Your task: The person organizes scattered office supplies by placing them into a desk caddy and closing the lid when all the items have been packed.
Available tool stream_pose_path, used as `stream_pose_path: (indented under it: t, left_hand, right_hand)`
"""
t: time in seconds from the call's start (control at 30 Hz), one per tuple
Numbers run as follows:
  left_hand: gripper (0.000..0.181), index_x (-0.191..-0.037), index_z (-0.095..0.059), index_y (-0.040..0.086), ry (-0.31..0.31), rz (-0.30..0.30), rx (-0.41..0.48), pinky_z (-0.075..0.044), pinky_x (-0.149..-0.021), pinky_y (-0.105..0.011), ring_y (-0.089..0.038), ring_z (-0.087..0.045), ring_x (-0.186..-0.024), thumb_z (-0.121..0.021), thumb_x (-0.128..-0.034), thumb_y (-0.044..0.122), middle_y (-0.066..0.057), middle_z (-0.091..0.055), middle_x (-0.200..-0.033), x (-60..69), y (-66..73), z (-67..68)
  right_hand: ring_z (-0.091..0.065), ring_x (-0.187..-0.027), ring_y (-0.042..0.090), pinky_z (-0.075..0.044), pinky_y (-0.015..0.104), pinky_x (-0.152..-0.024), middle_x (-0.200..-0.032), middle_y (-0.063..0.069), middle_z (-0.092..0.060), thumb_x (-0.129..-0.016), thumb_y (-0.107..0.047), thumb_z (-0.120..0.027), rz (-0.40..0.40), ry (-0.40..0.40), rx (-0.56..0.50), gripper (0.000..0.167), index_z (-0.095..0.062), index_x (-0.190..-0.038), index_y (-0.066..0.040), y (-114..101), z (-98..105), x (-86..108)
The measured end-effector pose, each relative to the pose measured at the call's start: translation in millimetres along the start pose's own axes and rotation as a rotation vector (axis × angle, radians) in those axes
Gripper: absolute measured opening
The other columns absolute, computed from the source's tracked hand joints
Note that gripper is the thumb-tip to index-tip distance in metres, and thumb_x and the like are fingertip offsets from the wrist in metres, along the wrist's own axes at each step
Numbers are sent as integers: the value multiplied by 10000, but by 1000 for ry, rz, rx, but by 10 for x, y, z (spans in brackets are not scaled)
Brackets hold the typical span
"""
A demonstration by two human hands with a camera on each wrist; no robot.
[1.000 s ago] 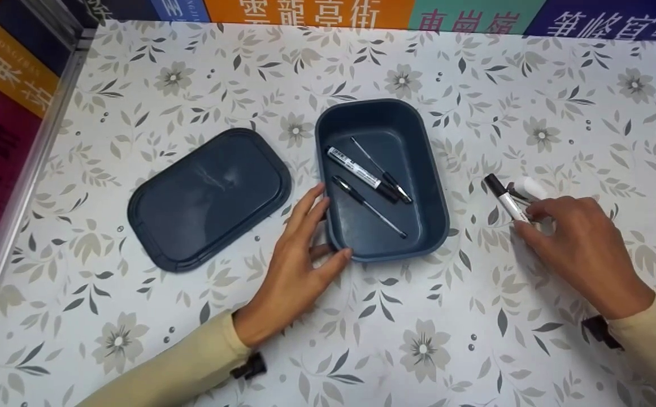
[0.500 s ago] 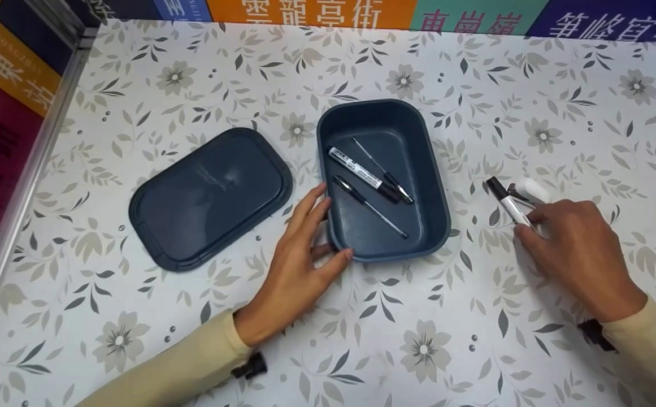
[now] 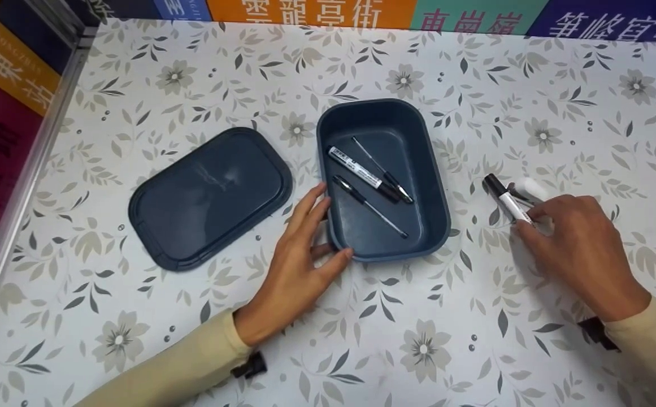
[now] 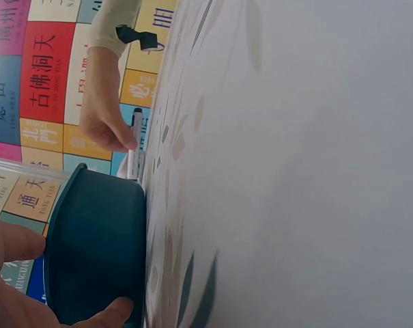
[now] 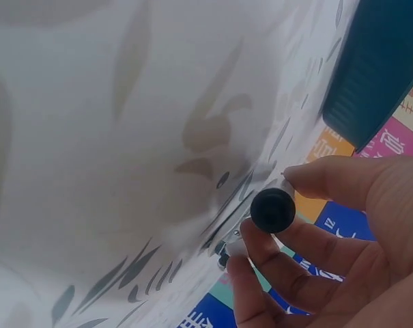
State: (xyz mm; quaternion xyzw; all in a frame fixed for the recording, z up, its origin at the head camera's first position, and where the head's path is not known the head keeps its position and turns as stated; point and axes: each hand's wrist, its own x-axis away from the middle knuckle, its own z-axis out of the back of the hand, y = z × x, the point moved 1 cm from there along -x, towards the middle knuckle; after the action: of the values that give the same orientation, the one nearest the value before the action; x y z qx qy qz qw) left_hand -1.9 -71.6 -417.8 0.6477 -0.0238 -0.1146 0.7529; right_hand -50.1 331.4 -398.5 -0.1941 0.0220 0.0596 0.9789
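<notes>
In the head view, my right hand [image 3: 585, 251] pinches a white marker [image 3: 507, 198] with a black end between thumb and fingers. The marker's black end faces the camera in the right wrist view. Just behind it is a rounded white object [image 3: 531, 187] with dark parts, partly hidden by my fingers. My left hand [image 3: 288, 268] rests against a dark blue plastic box [image 3: 439, 195], fingers along its left side and thumb at the near corner. Inside the box lie a white-and-black marker [image 3: 355, 167] and two clear pens with black grips, one pen [image 3: 370, 206] nearer me.
A dark blue lid [image 3: 209, 198] lies flat and slanted to the left of the box. The table [image 3: 192, 350] has a white leaf-and-flower cover. Coloured panels [image 3: 311, 12] with large characters stand along the back and left edges.
My right hand and the marker shift only slightly, a little right and down, then back up. The left hand, box and lid stay where they are.
</notes>
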Motion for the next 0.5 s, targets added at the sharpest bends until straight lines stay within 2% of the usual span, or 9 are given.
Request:
stream_pose_path:
  t: [0.37, 0.5]
  left_hand:
    - [853, -1674, -348, -74, -7, -11, 12, -645, -1019, -320, -364, -563, -1462, -793, -947, -103, -75, -203, -1819, 3, 0, 4]
    - [853, -1676, -345, -72, -9, -13, 13, -645, -1022, -324, -365, -560, -1463, -789, -949, -106, -74, -202, -1819, 2, 1, 5]
  right_hand:
    - [-569, -1121, 510, -472, 679, -819, -1090, 313, -745, -942, -65, -778, 43, 17, -17, 194, -790, -1015, 114, -81, 21, -36]
    - [-572, -1094, 506, -462, 641, -815, -1073, 317, -750, -933, -46, -787, 63, 29, -18, 182, -791, -1002, 123, -111, 23, -75]
